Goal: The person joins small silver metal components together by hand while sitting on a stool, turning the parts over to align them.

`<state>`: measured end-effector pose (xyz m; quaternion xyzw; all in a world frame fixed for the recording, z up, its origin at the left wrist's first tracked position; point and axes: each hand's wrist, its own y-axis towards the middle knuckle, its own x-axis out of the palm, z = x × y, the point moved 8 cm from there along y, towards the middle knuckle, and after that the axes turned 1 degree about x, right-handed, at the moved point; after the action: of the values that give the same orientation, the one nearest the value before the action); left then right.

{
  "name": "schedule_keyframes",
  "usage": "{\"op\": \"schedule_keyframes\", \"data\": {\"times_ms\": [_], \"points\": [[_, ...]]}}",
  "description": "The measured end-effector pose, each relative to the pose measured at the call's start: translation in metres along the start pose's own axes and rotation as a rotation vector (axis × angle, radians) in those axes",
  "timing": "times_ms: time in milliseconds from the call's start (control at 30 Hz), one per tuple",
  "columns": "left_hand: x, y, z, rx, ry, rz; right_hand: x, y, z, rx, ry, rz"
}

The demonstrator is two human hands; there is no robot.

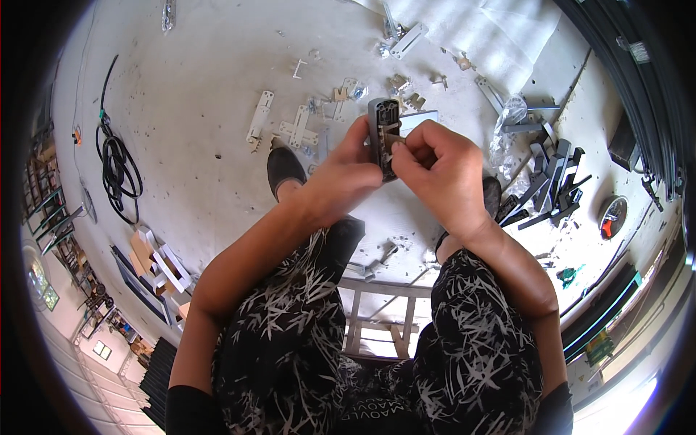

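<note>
Between my knees I hold up an oblong grey lock-like housing (375,119) with a dark, open inside full of small parts. My left hand (341,174) is closed round its left side and lower end. Against the right edge of the housing, my right hand (446,170) pinches a small tan flat piece (394,139), partly covered by the fingers. Whether that piece is seated inside or only touching cannot be made out. Just beyond lie white slotted brackets (299,128) and small tan clips (415,101) on the floor.
Dark angled handles (554,177) lie heaped at the right, near clear plastic bags (511,116). Long black profiles (638,80) run along the right rim. A coiled black cable (119,170) and open cartons (156,257) are at the left. A round bowl (613,217) stands at the right.
</note>
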<state>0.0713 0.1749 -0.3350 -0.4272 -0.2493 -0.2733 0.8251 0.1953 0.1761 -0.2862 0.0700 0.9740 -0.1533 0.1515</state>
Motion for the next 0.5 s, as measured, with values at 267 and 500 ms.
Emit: {"op": "schedule_keyframes", "data": {"times_ms": [267, 500], "points": [[0.004, -0.002, 0.001, 0.011, 0.037, -0.042, 0.004, -0.004, -0.01, -0.13, -0.217, 0.059], [-0.011, -0.003, 0.005, 0.027, 0.28, 0.114, 0.013, 0.004, 0.0, -0.104, -0.064, -0.108]]}}
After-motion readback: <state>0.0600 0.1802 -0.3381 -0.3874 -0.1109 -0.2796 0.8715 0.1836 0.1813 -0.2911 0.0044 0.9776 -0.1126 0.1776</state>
